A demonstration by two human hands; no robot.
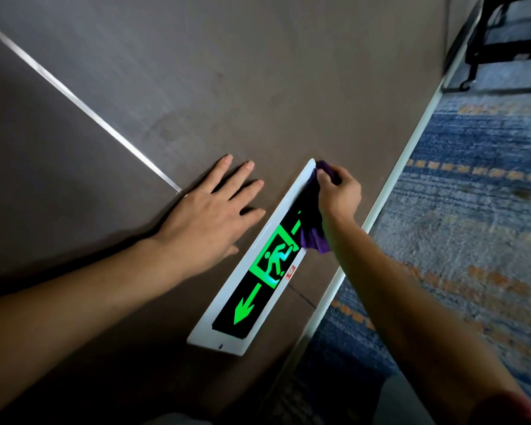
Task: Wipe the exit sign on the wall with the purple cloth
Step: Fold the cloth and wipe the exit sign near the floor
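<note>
Two hands are in view. The right hand has its fingers closed around a bunched purple cloth and presses it against the far end of the exit sign. The left hand holds nothing; it lies flat and spread on the wall, just beside the upper long edge of the sign.

The sign is a long, narrow panel mounted low on the wall, close above the white skirting and the blue carpet. Its long axis runs from the cloth back toward the person. The lit pictogram and green arrow lie uncovered on the near side of the cloth.

The remaining stroke is judged to run along this axis toward the near end. The right hand is the nearer one. Room is open along the face; the skirting limits travel on the lower side.
</note>
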